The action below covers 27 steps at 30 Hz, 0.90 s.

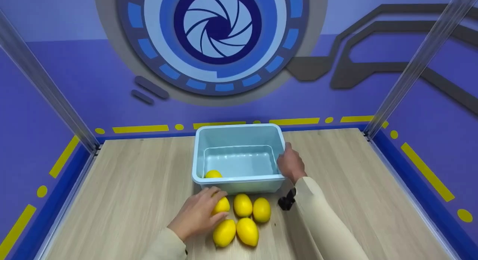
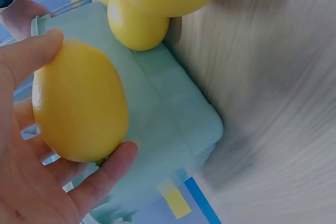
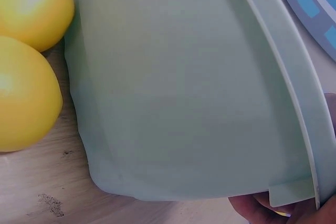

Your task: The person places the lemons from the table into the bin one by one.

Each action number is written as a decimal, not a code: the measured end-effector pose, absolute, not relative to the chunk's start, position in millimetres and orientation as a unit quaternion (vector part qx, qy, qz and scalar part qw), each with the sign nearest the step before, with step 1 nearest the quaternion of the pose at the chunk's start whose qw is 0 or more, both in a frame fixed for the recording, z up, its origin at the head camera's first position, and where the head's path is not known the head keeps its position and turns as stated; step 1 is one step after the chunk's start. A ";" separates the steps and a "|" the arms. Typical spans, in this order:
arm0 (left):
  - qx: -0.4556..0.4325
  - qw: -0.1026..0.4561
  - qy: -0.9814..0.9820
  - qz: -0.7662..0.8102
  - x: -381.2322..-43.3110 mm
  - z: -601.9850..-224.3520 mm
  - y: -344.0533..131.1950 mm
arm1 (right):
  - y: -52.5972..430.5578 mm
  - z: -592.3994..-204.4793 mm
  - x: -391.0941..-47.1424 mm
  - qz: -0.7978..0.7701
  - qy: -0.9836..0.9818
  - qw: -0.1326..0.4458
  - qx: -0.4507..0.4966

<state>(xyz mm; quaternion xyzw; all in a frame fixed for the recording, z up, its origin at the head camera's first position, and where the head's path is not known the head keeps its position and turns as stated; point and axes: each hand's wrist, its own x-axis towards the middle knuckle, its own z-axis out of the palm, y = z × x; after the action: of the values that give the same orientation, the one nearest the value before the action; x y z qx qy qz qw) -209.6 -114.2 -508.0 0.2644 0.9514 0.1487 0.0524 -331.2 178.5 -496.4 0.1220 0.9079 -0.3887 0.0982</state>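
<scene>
Purple-blue walls [image 1: 86, 77] rise behind the table and along both its sides; the back one bears a big ringed shutter design, and yellow dashes and dots run low along all three. The table [image 1: 142, 178] is pale wood grain, its lines running front to back. A metallic-looking post [image 1: 44, 73] stands at each back corner. On the table, toward the back, sits a light-blue bin [image 1: 239, 183], upright, its mouth up. Cream sleeves [image 1: 328, 219] cover both arms. The right hand [image 1: 292, 163] grips the bin's right rim, fingers curled round it. The left hand [image 1: 196, 213] is partly closed — thumb and fingers wrapped about one lemon [image 2: 79, 103] just before the bin's front. Four more lemons [image 1: 247, 232] lie on the table there in two rows; another sits inside, at the front left. Smallest are dark specks [image 3: 51, 204] on the wood — near the bin.
</scene>
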 end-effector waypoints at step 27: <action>0.286 0.016 0.948 0.140 -207.2 -490.4 -115.2 | 177.0 -495.0 -333.2 -0.394 0.900 0.117 0.144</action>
<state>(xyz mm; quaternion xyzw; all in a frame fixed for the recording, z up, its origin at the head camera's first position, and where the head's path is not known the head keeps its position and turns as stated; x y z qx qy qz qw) -207.2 -115.2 -490.4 0.2861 0.9478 0.1402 0.0156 -333.2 177.0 -495.0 0.1440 0.9001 -0.3942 0.1169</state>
